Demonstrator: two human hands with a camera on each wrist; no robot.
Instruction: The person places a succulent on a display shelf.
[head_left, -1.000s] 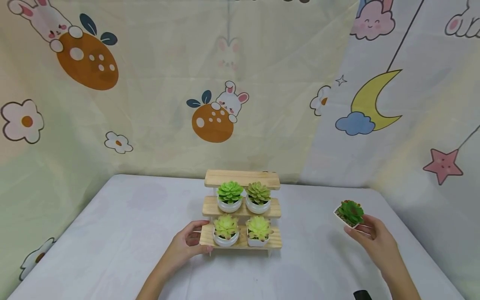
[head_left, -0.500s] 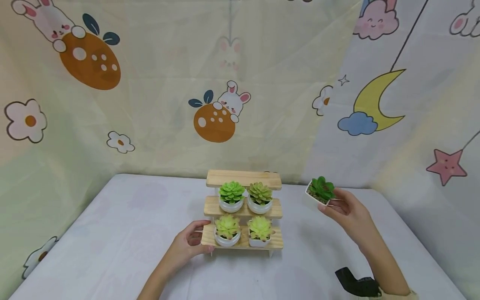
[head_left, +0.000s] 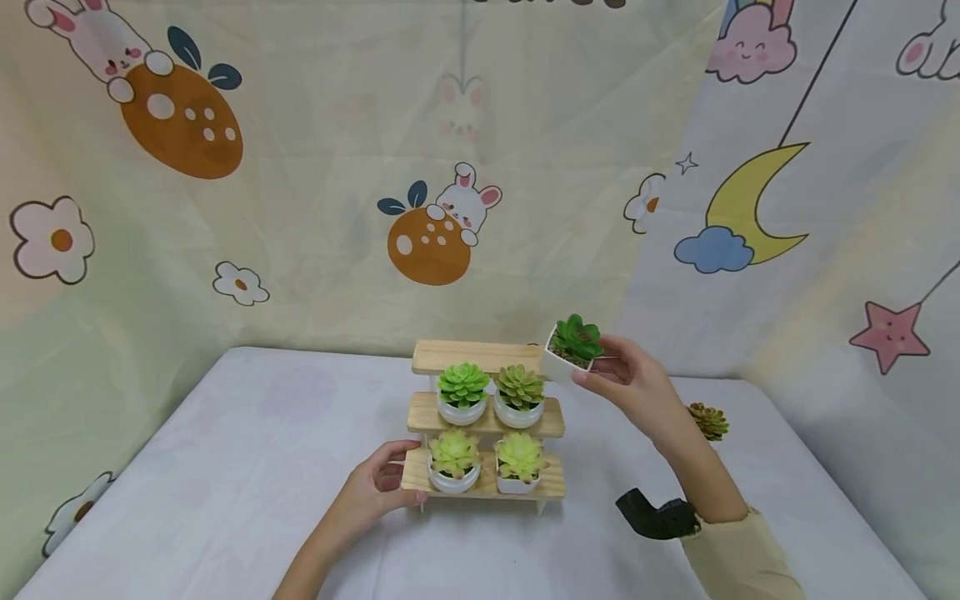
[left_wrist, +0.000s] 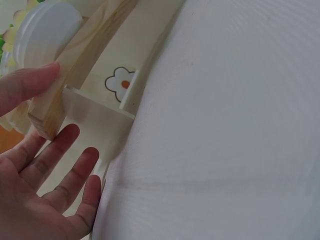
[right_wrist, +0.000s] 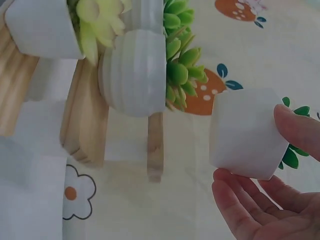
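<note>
A three-tier wooden plant stand stands on the table. My left hand grips the left end of its lowest shelf, thumb on top and fingertips at the underside. In my right hand a dark green potted succulent is held by its square white pot, tilted, in front of the top shelf's right end. Two round-potted succulents, one bright green and one duller green, sit on the middle shelf. On the lowest shelf are two yellow-green succulents, left and right.
A brownish-green succulent shows behind the right forearm, partly hidden by it. A black curved piece sits at the right sleeve. The white-covered table meets a printed cloth backdrop at the back.
My right hand has carried the dark green succulent leftward and up, from the table's right side to the top shelf's right end. The brownish-green succulent has come into view. My left hand keeps its place.
</note>
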